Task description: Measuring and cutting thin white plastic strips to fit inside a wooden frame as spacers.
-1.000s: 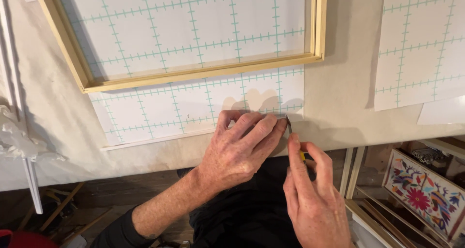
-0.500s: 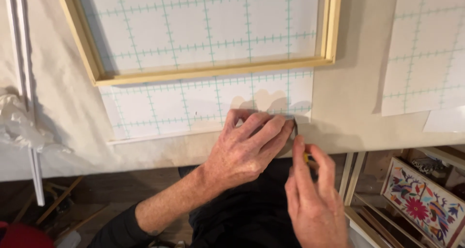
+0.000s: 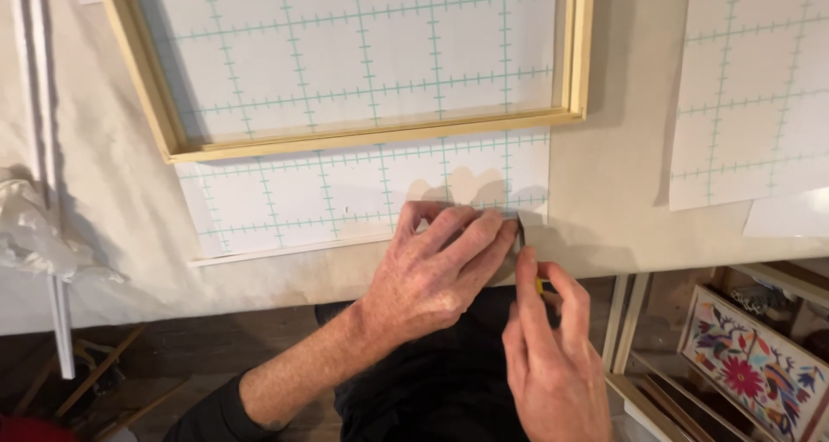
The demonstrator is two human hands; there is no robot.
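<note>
Pressing one gridded sheet (image 3: 345,200), left hand (image 3: 440,265), right hand (image 3: 553,364), one wooden frame (image 3: 371,140)

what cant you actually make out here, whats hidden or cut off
- Head view: the small tool with a yellow part is mostly hidden by the right hand; its kind is unclear.
- The corner of the gridded sheet lies under the left hand.
- The wooden frame is cut off by the top edge.
- The flowered picture runs off the right edge.

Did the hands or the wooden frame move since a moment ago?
Hardly. The left hand still presses flat on the gridded sheet; the right hand still pinches a small yellow tool at the sheet's corner. The wooden frame only seems shifted because the view moved.
</note>
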